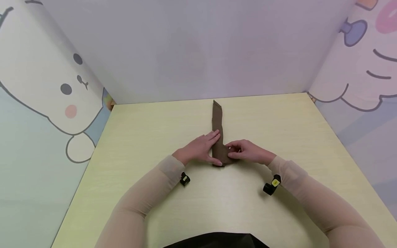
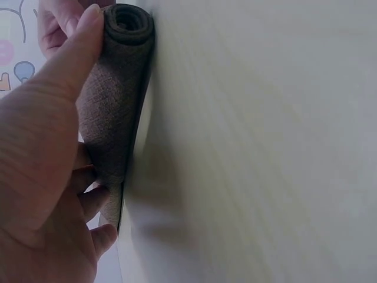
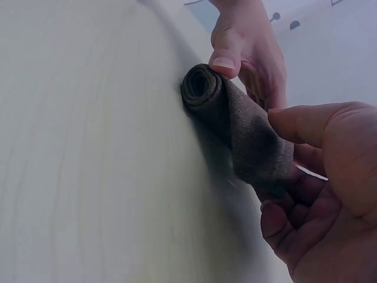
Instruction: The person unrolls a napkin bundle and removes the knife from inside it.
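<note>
A dark brown cloth point(image 1: 217, 119), rolled into a long narrow tube, lies lengthwise on the table. Its near end shows a spiral of layers point(image 2: 128, 21) in the left wrist view. My left hand point(image 1: 201, 146) rests across the roll, fingers stretched over its middle and thumb at the near end. On the right side, a loose flap point(image 3: 259, 141) of the cloth comes away from the roll near its close end. My right hand point(image 1: 249, 151) pinches this flap between thumb and fingers. Parts of the right fingers are hidden behind the cloth in the right wrist view.
The pale wooden table point(image 1: 149, 127) meets a plain light wall point(image 1: 198, 51) at the back. Walls with cartoon drawings stand on both sides. A black object point(image 1: 217, 241) shows at the bottom edge of the head view.
</note>
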A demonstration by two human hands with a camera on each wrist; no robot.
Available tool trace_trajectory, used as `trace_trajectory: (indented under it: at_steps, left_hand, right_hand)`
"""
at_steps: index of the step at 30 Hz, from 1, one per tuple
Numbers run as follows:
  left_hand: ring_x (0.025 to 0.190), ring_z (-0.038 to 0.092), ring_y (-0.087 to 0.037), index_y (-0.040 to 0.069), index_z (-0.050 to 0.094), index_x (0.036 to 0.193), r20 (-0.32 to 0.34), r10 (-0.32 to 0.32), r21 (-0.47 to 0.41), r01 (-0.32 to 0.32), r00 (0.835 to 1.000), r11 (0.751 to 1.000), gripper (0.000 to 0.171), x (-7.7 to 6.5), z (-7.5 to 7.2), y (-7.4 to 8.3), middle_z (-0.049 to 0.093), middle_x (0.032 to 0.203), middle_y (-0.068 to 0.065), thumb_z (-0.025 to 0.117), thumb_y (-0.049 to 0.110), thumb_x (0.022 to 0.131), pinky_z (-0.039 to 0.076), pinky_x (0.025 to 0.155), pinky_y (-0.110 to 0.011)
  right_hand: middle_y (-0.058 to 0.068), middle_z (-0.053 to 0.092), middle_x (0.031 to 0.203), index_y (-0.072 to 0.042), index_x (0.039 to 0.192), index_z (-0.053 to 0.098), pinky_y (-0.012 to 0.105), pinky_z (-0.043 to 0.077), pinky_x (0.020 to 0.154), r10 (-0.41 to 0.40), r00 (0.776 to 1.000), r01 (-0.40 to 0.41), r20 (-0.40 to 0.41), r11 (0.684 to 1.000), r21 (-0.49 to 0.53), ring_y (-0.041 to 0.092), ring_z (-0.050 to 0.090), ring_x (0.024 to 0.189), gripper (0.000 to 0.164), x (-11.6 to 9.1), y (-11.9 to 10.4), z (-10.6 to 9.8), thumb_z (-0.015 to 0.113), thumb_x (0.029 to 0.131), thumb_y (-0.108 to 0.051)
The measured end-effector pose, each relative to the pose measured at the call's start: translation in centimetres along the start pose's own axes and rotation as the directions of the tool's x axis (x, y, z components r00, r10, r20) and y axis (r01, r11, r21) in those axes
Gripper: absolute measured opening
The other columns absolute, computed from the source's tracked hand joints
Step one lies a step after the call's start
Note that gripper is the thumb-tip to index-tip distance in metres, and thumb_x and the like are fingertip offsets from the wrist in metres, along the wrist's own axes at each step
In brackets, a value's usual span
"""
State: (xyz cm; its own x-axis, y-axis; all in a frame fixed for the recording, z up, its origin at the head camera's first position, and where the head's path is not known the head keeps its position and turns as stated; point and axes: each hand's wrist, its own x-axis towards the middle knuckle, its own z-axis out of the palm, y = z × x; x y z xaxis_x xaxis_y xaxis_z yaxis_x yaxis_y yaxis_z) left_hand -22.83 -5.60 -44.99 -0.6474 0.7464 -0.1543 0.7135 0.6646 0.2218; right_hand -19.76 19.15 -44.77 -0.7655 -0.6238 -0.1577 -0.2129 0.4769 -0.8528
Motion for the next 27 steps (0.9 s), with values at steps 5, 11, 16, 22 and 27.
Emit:
trace_trajectory:
  at_steps: [5,11,16,22,27]
  left_hand:
    - [0.147,0.008,-0.022,0.008,0.01,0.155,0.002,0.001,-0.012,-0.001,1.0,1.0,0.121,-0.1,-0.1,0.1,0.001,0.162,-0.005,0.051,0.084,0.07,0.02,0.115,-0.041]
    - [0.147,0.008,-0.022,0.007,0.01,0.155,-0.004,0.001,-0.017,-0.001,1.0,1.0,0.121,-0.2,-0.2,0.2,0.002,0.161,-0.007,0.051,0.083,0.071,0.02,0.115,-0.04]
    - [0.147,0.009,-0.02,0.007,0.012,0.155,-0.016,0.01,-0.014,-0.01,1.0,1.0,0.117,-0.5,-0.2,0.3,0.004,0.161,-0.008,0.052,0.081,0.074,0.02,0.115,-0.04]
    - [0.146,0.011,-0.017,0.006,0.016,0.154,-0.039,0.034,-0.022,-0.034,0.999,0.999,0.11,-1.1,-0.4,0.4,0.008,0.161,-0.009,0.052,0.077,0.078,0.021,0.114,-0.041]
    - [0.146,0.013,-0.017,0.007,0.018,0.154,-0.051,0.023,-0.021,-0.024,0.998,0.999,0.105,-1.9,-0.6,0.1,0.012,0.161,-0.007,0.053,0.074,0.081,0.021,0.115,-0.041]
  right_hand:
    - [0.001,0.067,0.102,-0.006,0.135,0.054,0.029,0.051,0.078,-0.004,1.0,0.005,-0.008,1.0,0.019,0.018,0.062,0.092,0.049,-0.4,0.2,0.1,0.066,0.093,-0.028]
    - [0.003,0.066,0.111,-0.006,0.137,0.053,0.027,0.05,0.082,-0.001,0.999,0.003,-0.039,0.999,0.045,0.016,0.061,0.098,0.048,-1.0,0.2,0.3,0.066,0.093,-0.022]
    - [0.006,0.067,0.105,-0.005,0.135,0.055,0.026,0.05,0.075,-0.016,0.997,0.021,-0.08,0.998,0.067,0.02,0.061,0.093,0.044,-1.6,-0.4,0.3,0.065,0.093,-0.015]
    - [0.006,0.067,0.103,-0.007,0.133,0.056,0.026,0.05,0.074,-0.035,0.996,0.042,-0.082,0.995,0.092,0.021,0.062,0.092,0.04,-1.8,-0.9,0.2,0.063,0.095,-0.017]
    - [0.007,0.068,0.104,-0.007,0.132,0.057,0.028,0.052,0.074,-0.069,0.995,0.077,-0.076,0.991,0.107,0.02,0.063,0.092,0.039,-1.6,-1.3,0.3,0.061,0.096,-0.019]
